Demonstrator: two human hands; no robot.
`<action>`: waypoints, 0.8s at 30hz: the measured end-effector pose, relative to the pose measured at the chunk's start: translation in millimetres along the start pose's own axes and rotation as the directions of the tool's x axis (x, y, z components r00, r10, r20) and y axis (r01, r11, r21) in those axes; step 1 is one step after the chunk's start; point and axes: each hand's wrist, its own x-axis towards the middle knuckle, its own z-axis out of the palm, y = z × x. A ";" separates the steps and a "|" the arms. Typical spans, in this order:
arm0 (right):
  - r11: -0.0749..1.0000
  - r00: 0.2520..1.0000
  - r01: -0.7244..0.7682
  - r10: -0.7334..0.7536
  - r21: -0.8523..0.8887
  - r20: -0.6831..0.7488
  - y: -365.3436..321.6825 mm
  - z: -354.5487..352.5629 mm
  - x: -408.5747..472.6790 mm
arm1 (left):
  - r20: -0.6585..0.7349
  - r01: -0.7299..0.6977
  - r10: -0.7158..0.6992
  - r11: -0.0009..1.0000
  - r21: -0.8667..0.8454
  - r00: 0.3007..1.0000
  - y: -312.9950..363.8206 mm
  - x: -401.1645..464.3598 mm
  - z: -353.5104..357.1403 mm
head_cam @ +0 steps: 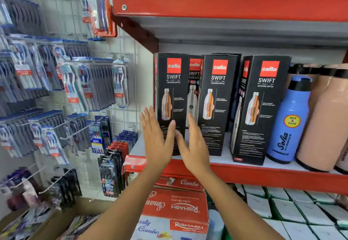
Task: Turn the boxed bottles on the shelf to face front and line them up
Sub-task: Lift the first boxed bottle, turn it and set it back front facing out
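Head view: my left hand (157,142) and right hand (194,145) are both flat and open, holding nothing, palms in front of the leftmost box (172,96) at the left end of the shelf (263,175). That box and the middle box (216,104) face front at the shelf's front edge. Left to do: the right box (263,108) is turned, side panel showing; a fourth box (194,89) sits set back between the first two.

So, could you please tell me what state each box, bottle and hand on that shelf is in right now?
Left box: upright, facing front.
Recessed box: upright, set back.
Middle box: upright, facing front.
Right box: upright, angled, side panel showing.
Blue bottle: upright, capped.
Left hand: open, flat, by left box.
Right hand: open, empty.
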 end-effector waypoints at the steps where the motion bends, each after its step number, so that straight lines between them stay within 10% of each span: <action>1: 0.989 0.995 -0.099 0.096 0.109 0.033 -3.0 3.9 4.9 | 0.020 0.077 -0.076 0.993 -0.094 0.997 0.9 0.0 -1.2; 12: 0.864 0.947 -0.315 0.257 0.393 0.194 -15.7 17.2 22.5 | 0.342 0.378 -0.239 0.820 -0.431 0.909 -2.0 -0.7 -14.2; 24: 0.847 0.984 -0.177 0.159 0.501 0.079 -39.6 -17.1 4.3 | 0.242 0.284 -0.189 0.845 -0.454 0.952 34.7 -21.5 -39.7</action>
